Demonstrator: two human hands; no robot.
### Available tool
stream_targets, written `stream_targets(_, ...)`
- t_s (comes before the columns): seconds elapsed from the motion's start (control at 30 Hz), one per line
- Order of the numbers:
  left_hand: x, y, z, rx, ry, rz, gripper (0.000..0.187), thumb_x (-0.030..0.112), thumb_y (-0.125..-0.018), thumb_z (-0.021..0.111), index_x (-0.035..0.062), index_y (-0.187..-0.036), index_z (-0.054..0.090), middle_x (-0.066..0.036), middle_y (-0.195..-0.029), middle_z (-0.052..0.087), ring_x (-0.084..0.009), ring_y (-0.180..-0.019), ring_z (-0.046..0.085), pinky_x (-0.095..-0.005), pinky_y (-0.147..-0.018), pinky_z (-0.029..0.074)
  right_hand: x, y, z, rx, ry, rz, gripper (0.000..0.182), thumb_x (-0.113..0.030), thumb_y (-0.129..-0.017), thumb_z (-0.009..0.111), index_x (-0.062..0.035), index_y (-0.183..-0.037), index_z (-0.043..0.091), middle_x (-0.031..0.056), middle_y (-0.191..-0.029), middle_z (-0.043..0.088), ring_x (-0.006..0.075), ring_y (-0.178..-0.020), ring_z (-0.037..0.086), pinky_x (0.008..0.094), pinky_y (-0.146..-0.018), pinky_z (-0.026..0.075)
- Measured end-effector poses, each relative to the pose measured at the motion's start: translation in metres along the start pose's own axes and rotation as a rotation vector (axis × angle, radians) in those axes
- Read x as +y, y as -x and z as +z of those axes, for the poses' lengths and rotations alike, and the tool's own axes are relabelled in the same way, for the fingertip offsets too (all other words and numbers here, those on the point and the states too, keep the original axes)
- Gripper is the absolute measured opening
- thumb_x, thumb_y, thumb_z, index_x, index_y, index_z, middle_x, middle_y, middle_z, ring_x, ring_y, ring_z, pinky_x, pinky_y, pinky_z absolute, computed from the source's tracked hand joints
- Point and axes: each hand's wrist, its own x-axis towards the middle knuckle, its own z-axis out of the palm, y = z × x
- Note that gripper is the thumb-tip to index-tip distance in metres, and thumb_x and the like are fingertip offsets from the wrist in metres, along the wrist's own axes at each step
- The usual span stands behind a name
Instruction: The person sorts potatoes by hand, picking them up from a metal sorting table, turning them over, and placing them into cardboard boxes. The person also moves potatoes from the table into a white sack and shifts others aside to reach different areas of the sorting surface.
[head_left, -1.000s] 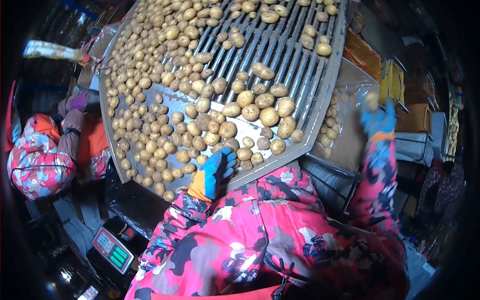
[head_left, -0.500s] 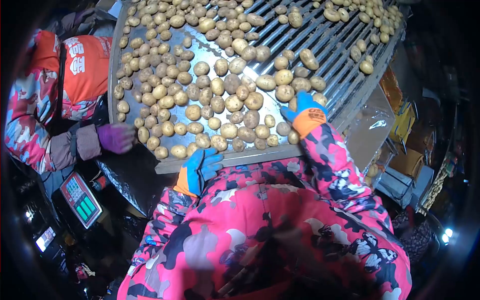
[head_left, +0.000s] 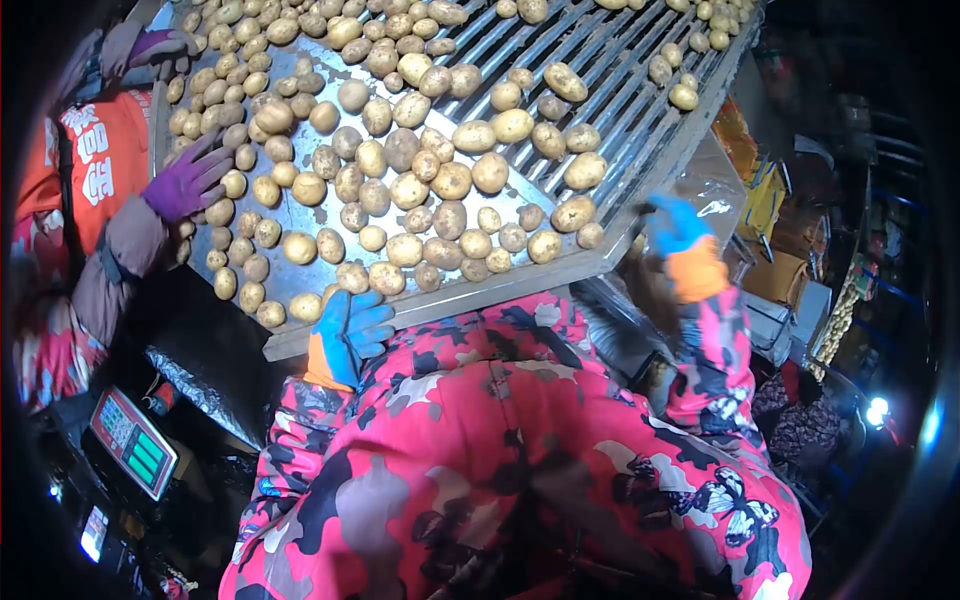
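Observation:
A metal sorting table (head_left: 300, 275) slopes across the upper view, covered with several potatoes (head_left: 450, 180). My left hand (head_left: 355, 325), in a blue glove with an orange cuff, lies on the table's near edge with fingers spread, just below a potato (head_left: 352, 277). My right hand (head_left: 675, 228), in the same kind of glove, is off the table's right corner, blurred, beside a clear plastic bag (head_left: 722, 195). Whether it holds a potato is not visible. My red patterned jacket fills the lower view.
A co-worker at the left has a purple-gloved hand (head_left: 187, 180) among the potatoes and another (head_left: 150, 45) further up. Roller bars (head_left: 610, 85) form the table's far right part. A weighing scale (head_left: 130, 442) sits lower left. Yellow boxes (head_left: 765, 200) stand at the right.
My right hand left the potatoes near the table's right corner and swung out past the edge toward the plastic bag. The co-worker's purple hand moved up onto the potatoes. My left hand stayed at the edge.

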Motion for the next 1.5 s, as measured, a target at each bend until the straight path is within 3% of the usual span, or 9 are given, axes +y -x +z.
stream_targets(0.2,-0.003,-0.004,-0.011,-0.096,-0.018,-0.009,0.063,0.056,-0.095,0.042,0.0022,-0.123,0.055,-0.013,-0.110,0.066,-0.0207,-0.083,0.065,-0.0302,-0.069,0.050,-0.039,-0.042,0.081,-0.263,0.290,-0.139,0.043,-0.026,-0.084,0.064,-0.0099,-0.123,0.057,0.0144,-0.097,0.065,0.0294,-0.089,0.063,0.0378,-0.079,0.050)
stream_targets(0.37,-0.011,-0.004,-0.017,-0.116,-0.012,0.019,0.062,0.055,-0.096,0.041,0.0019,-0.124,0.055,-0.014,-0.110,0.066,-0.0220,-0.086,0.065,-0.0320,-0.070,0.050,-0.089,-0.038,0.046,-0.107,-1.203,0.578,0.047,-0.033,-0.090,0.061,0.0007,-0.121,0.054,0.0081,-0.095,0.063,0.0181,-0.089,0.062,0.0308,-0.081,0.049)
stream_targets(0.67,-0.009,0.000,-0.007,-0.091,0.000,0.091,0.059,0.052,-0.097,0.042,0.0018,-0.125,0.054,-0.014,-0.109,0.067,-0.0181,-0.087,0.065,-0.0269,-0.070,0.051,-0.118,-0.077,0.168,-0.397,0.465,-0.159,0.067,-0.044,-0.078,0.071,-0.0045,-0.129,0.051,0.0214,-0.116,0.061,0.0365,-0.105,0.060,0.0430,-0.092,0.047)
stream_targets(0.93,-0.010,-0.018,0.050,-0.502,-0.053,0.125,0.042,0.035,-0.099,0.045,0.0031,-0.127,0.052,-0.014,-0.119,0.062,-0.0230,-0.097,0.064,-0.0330,-0.080,0.052,-0.105,-0.063,0.098,-0.186,-1.313,0.534,0.032,-0.036,-0.089,0.060,-0.0079,-0.104,0.064,0.0102,-0.099,0.067,0.0215,-0.089,0.065,0.0313,-0.081,0.051)
stream_targets(1.0,-0.018,-0.044,0.071,-0.496,-1.139,1.596,0.035,0.024,-0.093,0.053,0.0039,-0.122,0.054,-0.015,-0.121,0.059,-0.0313,-0.103,0.060,-0.0378,-0.086,0.050,-0.089,-0.056,0.062,-0.117,-1.588,0.520,0.033,-0.036,-0.090,0.061,-0.0056,-0.104,0.064,0.0125,-0.098,0.068,0.0247,-0.087,0.066,0.0337,-0.078,0.054)
stream_targets(1.03,-0.014,-0.044,0.086,-0.496,-1.138,1.601,0.035,0.024,-0.093,0.053,0.0039,-0.122,0.054,-0.015,-0.121,0.059,-0.0313,-0.103,0.060,-0.0378,-0.086,0.050,-0.063,-0.058,0.050,-0.120,-1.669,0.479,0.035,-0.036,-0.090,0.062,-0.0035,-0.104,0.063,0.0139,-0.100,0.068,0.0272,-0.086,0.067,0.0357,-0.076,0.057)
stream_targets(1.37,0.028,-0.046,0.003,0.254,-1.536,1.317,0.034,0.010,-0.081,0.055,0.0002,-0.113,0.059,-0.023,-0.111,0.058,-0.0422,-0.104,0.053,-0.0494,-0.092,0.041,-0.001,-0.047,0.041,0.325,-1.131,0.262,0.033,-0.029,-0.089,0.066,-0.0034,-0.110,0.063,0.0095,-0.098,0.066,0.0194,-0.085,0.065,0.0306,-0.077,0.053)
stream_targets(1.43,0.021,-0.030,-0.009,0.350,-1.440,1.350,0.034,0.010,-0.082,0.054,-0.0004,-0.115,0.058,-0.024,-0.113,0.057,-0.0432,-0.107,0.052,-0.0503,-0.094,0.040,-0.006,-0.061,0.051,0.322,-1.179,0.608,0.041,-0.030,-0.088,0.066,0.0004,-0.116,0.060,0.0119,-0.106,0.064,0.0203,-0.090,0.064,0.0287,-0.078,0.052)
stream_targets(1.5,0.023,-0.010,-0.014,0.414,-1.346,1.275,0.034,0.012,-0.087,0.052,-0.0017,-0.118,0.056,-0.025,-0.120,0.055,-0.0443,-0.111,0.050,-0.0518,-0.099,0.037,0.009,-0.075,0.074,0.200,-0.486,0.417,0.047,-0.030,-0.089,0.065,0.0030,-0.121,0.057,0.0132,-0.111,0.063,0.0216,-0.094,0.063,0.0292,-0.080,0.051)
